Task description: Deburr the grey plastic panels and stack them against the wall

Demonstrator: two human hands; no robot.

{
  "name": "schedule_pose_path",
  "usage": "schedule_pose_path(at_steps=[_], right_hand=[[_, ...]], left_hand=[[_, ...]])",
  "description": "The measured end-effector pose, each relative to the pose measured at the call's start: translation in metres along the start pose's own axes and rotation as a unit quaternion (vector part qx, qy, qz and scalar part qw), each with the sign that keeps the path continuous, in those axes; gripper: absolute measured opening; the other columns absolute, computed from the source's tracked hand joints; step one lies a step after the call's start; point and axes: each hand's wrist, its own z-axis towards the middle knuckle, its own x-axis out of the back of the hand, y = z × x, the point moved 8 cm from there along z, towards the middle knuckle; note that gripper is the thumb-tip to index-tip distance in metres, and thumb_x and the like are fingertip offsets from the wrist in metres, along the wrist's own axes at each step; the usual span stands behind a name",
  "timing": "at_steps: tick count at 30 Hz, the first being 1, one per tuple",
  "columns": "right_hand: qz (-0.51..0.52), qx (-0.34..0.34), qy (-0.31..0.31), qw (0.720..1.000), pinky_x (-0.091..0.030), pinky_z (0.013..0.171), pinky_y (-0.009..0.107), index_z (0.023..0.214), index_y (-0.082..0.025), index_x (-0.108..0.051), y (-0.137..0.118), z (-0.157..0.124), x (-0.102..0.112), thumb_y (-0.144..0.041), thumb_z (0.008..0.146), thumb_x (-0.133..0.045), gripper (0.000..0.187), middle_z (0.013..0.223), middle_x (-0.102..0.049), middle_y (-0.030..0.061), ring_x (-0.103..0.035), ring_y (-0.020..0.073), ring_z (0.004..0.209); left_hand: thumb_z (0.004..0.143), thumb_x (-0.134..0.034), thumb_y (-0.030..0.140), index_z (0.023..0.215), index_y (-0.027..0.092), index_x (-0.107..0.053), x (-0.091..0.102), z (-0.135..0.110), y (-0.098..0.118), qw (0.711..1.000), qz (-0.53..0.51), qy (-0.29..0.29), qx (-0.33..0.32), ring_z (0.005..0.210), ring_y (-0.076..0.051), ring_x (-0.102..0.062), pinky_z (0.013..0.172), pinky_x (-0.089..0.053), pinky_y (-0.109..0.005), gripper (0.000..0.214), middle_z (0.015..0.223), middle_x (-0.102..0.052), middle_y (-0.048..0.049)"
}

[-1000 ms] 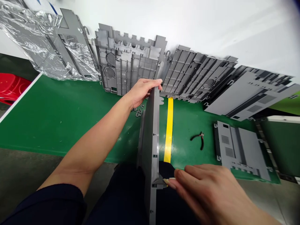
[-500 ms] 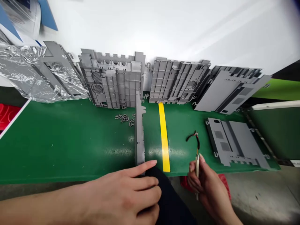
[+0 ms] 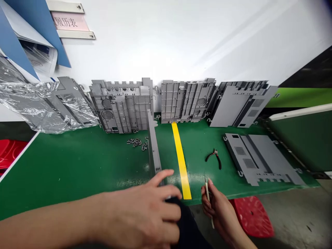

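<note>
Left hand (image 3: 140,211) at a grey moulded plastic panel (image 3: 153,148) standing on edge on a green workbench (image 3: 77,166); right hand (image 3: 219,216) pinching a slim white-handled tool (image 3: 208,197) between thumb and fingers.
Panel upright, long edge running away from the body, probably light and stiff, its small tabs likely fragile; long flat sides the likely safest hold. Left fingers (image 3: 166,173) half curled at the near end, any grip impossible to tell. Nearby, side-cutting pliers (image 3: 214,158) and a cluster of small grey hooks (image 3: 136,141).
</note>
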Motion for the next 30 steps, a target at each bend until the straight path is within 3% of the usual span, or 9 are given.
schedule_pose_path(at_steps=[3,6,9,12,16,20,23,27,30], right_hand=[[-0.004,0.016,-0.013,1.0,-0.018,0.044,0.023,0.085,-0.018,-0.065,-0.012,0.004,0.008,-0.073,0.088,-0.066,0.055,0.054,-0.038,-0.008,-0.02,0.0049,0.046],[-0.031,0.073,-0.022,0.997,-0.022,0.047,0.024,0.086,-0.018,-0.065,-0.042,0.006,0.013,-0.065,0.089,-0.071,0.047,0.061,-0.044,-0.0057,-0.025,0.0061,0.05],[-0.105,0.117,-0.038,0.987,-0.021,0.049,0.025,0.089,-0.018,-0.066,-0.066,0.004,0.011,-0.058,0.088,-0.077,0.041,0.067,-0.051,-0.0023,-0.03,0.0072,0.053],[-0.148,0.134,-0.053,0.978,-0.017,0.05,0.026,0.101,-0.019,-0.068,-0.078,0.001,0.005,-0.058,0.088,-0.076,0.042,0.062,-0.049,-0.0029,-0.031,0.0093,0.054],[-0.106,0.195,-0.045,0.974,-0.019,0.052,0.027,0.105,-0.021,-0.066,-0.103,-0.008,0.004,-0.058,0.092,-0.07,0.04,0.063,-0.054,-0.0007,-0.035,0.0113,0.055],[-0.131,0.255,-0.076,0.955,-0.024,0.053,0.028,0.118,-0.023,-0.065,-0.14,-0.011,-0.006,-0.058,0.091,-0.069,0.044,0.084,-0.063,0.0054,-0.044,0.0144,0.061],[-0.181,0.289,-0.107,0.934,-0.024,0.053,0.028,0.125,-0.025,-0.064,-0.167,-0.005,-0.021,-0.058,0.09,-0.071,0.049,0.073,-0.057,0.0017,-0.043,0.0157,0.062],[-0.256,0.306,-0.199,0.895,-0.031,0.055,0.03,0.128,-0.026,-0.066,-0.186,-0.003,-0.046,-0.055,0.085,-0.077,0.054,0.073,-0.058,0.0017,-0.046,0.0167,0.064],[-0.347,0.283,-0.199,0.872,-0.038,0.055,0.03,0.117,-0.026,-0.073,-0.19,-0.013,-0.058,-0.047,0.081,-0.083,0.043,0.075,-0.058,0.0022,-0.05,0.0171,0.065]], left_hand=[[0.089,-0.077,0.032,0.087,0.03,-0.075,0.053,0.005,-0.036,0.988,-0.105,0.063,0.09,0.118,-0.025,-0.067,0.131,-0.022,-0.054,0.003,0.087,-0.078,-0.0008],[0.086,-0.079,0.035,0.084,0.03,-0.078,0.113,-0.007,-0.091,0.95,-0.186,0.185,0.17,0.114,-0.025,-0.069,0.118,-0.043,-0.048,0.006,0.09,-0.077,-0.0019],[0.088,-0.078,0.039,0.085,0.027,-0.078,0.157,-0.043,-0.146,0.871,-0.251,0.362,0.217,0.116,-0.026,-0.069,0.104,-0.054,-0.043,0.013,0.092,-0.076,-0.0022],[0.087,-0.08,0.036,0.081,0.024,-0.076,0.164,-0.088,-0.18,0.774,-0.329,0.483,0.243,0.111,-0.021,-0.07,0.103,-0.057,-0.039,0.014,0.086,-0.075,0.0033],[0.094,-0.071,0.032,0.078,0.026,-0.074,0.136,-0.145,-0.191,0.682,-0.373,0.565,0.276,0.117,-0.021,-0.069,0.115,-0.053,-0.04,0.017,0.084,-0.078,0.0109],[0.095,-0.063,0.039,0.071,0.037,-0.073,0.082,-0.193,-0.196,0.592,-0.39,0.621,0.334,0.123,-0.023,-0.066,0.121,-0.048,-0.046,0.026,0.078,-0.078,0.0217],[0.088,-0.067,0.051,0.069,0.044,-0.072,0.036,-0.209,-0.195,0.557,-0.398,0.652,0.327,0.129,-0.026,-0.064,0.124,-0.045,-0.048,0.021,0.079,-0.076,0.0275],[0.075,-0.083,0.053,0.071,0.037,-0.072,-0.036,-0.224,-0.194,0.444,-0.464,0.697,0.318,0.12,-0.025,-0.07,0.117,-0.053,-0.049,0.02,0.08,-0.077,0.0151],[0.075,-0.088,0.045,0.074,0.027,-0.069,-0.069,-0.238,-0.189,0.375,-0.504,0.726,0.278,0.111,-0.023,-0.073,0.11,-0.059,-0.045,0.025,0.081,-0.073,0.0054]])
